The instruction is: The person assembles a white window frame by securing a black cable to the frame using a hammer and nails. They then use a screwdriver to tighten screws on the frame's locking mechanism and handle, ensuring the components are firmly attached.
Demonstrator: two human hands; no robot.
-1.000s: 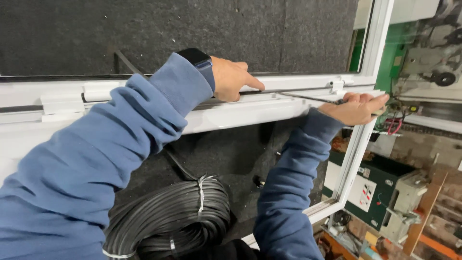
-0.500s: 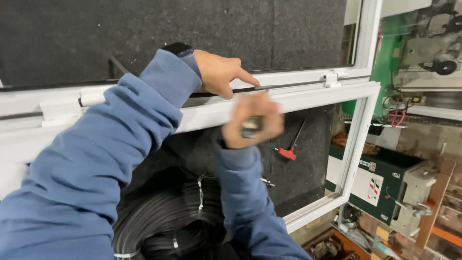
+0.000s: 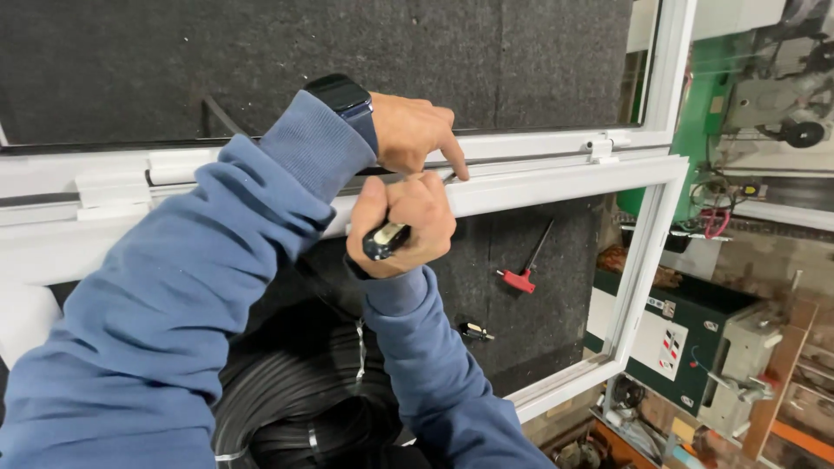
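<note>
The right hand (image 3: pixel 401 224) was fisted around a black-handled tool (image 3: pixel 386 239), its butt poking out below the thumb. The left hand (image 3: pixel 415 132) (watch on wrist) pressed an extended finger to the white frame (image 3: pixel 556 178), holding nothing, just above the right.

Frame (image 3: pixel 556 187): smooth glossy white plastic. Bench top (image 3: pixel 261 61): rough matt dark felt-like cloth. Sleeves (image 3: pixel 174 295): soft matt blue knit. Coil (image 3: pixel 295 399): black rubbery, slight sheen. Key (image 3: pixel 524 265): metal shaft, red plastic grip.

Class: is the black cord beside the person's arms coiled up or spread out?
Coiled. The black cord lies in a round bundle of stacked loops, tied by pale bands, under the blue sleeves on the dark bench.
</note>
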